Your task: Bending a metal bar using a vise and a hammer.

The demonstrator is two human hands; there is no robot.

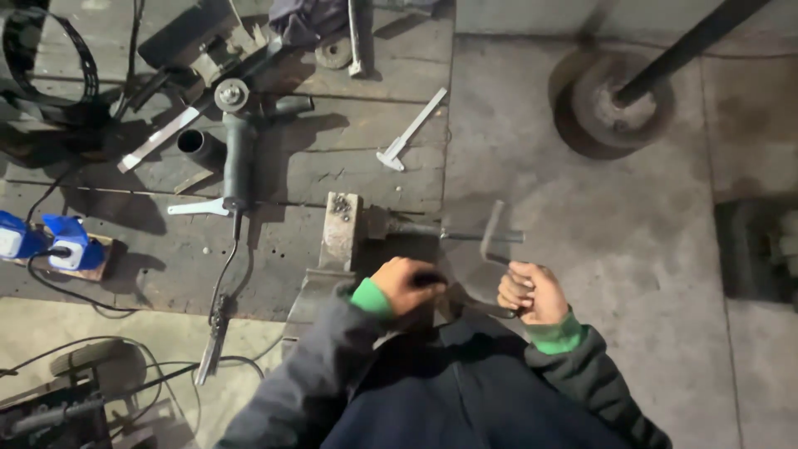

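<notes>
My left hand (404,285) is closed around a dark handle just in front of a bench vise (341,229) fixed at the edge of a dark wooden workbench (366,166). My right hand (532,291) grips a thin bent metal rod (492,237) that rises up from my fist, beside the vise's screw bar (465,235). Both arms wear dark sleeves with green cuffs. What the left hand's handle belongs to is hidden by the fingers.
An angle grinder (237,141) with its cable lies on the bench, next to a short pipe (198,143), a metal strip (158,139) and a caliper (410,131). Blue plugs (50,241) sit at the left. A round base with a pole (619,104) stands on the concrete floor.
</notes>
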